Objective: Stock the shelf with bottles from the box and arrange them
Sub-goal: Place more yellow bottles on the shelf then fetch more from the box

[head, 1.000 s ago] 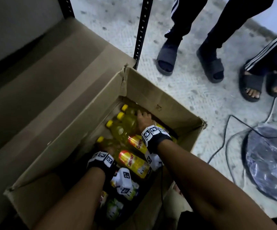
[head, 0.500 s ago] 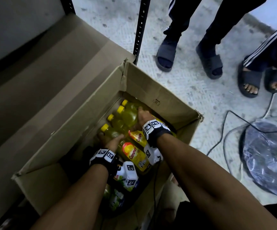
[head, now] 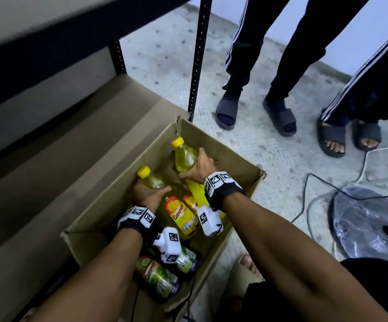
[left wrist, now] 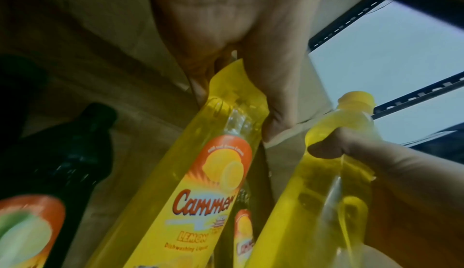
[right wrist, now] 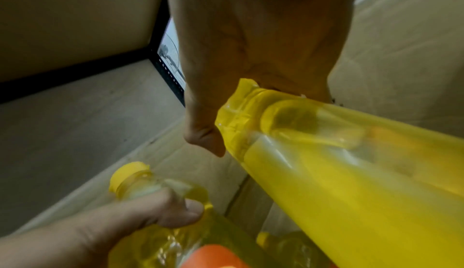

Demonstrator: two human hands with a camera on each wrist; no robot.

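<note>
Yellow bottles [head: 184,156] in both grips

Black wristbands [head: 135,225] carrying white checker-marked camera blocks [head: 168,244]

A speckled grey floor [head: 165,54] meets a pale wall [head: 350,31], with black cables [head: 304,194] trailing across it.

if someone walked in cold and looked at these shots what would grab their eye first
The bright yellow bottles jump out: the right hand grips one yellow bottle raised at the far end of the cardboard box, and the left hand grips another yellow bottle beside it. More bottles lie in the box, including green-labelled bottles at the near end. On the floor beyond stand bystanders' sandalled feet.
</note>
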